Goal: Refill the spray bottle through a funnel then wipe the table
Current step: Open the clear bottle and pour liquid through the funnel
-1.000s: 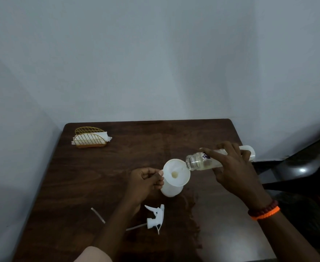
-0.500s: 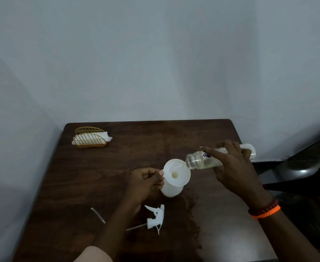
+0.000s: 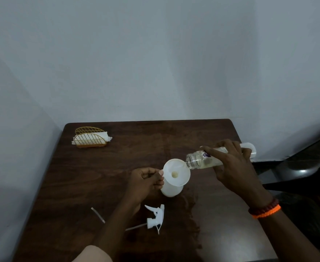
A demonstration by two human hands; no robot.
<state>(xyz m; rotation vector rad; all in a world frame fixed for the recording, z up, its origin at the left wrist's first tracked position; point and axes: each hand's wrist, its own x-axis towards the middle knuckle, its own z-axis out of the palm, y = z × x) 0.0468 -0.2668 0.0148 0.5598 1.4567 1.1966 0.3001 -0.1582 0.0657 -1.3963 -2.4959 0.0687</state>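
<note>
- While the pose of both hands matches the earlier views almost exactly, the one change is small: the clear refill bottle (image 3: 202, 161) sits a shade lower at its mouth, right over the funnel's rim, and a thin pale run of liquid seems to pass into the bowl.
- That suggests the pour is under way, so the refill step is mid-course; wiping has not started.
- Right hand (image 3: 233, 167), right of centre in the frame: its grip is wrapped around the refill bottle, which lies nearly horizontal, threaded neck pointing left, cap off.
- Left hand (image 3: 146, 181), centre of the frame: thumb and fingers pinch the funnel's (image 3: 176, 172) left edge, steadying it.
- Spray bottle (image 3: 171, 190): a squat, cloudy white plastic body standing upright on the surface (image 3: 117, 167) at centre, directly beneath the funnel, whose spout sits in its neck.
- Funnel: white, smooth, a wide round bowl narrowing to a small hole showing a yellowish tint.
- Trigger sprayer head (image 3: 155, 217): white moulded plastic lying on its side at lower centre, its thin dip tube trailing left behind the left forearm.
- Surface: dark brown wood grain, slightly glossy, with a rougher, damp-looking streak below the spray bottle.
- Napkin holder (image 3: 90, 138): gold wire arches in the upper left of the surface, with white paper napkins (image 3: 105, 136) between them.
- Bracelets (image 3: 265, 210): braided red and orange cord on the right wrist.
</note>
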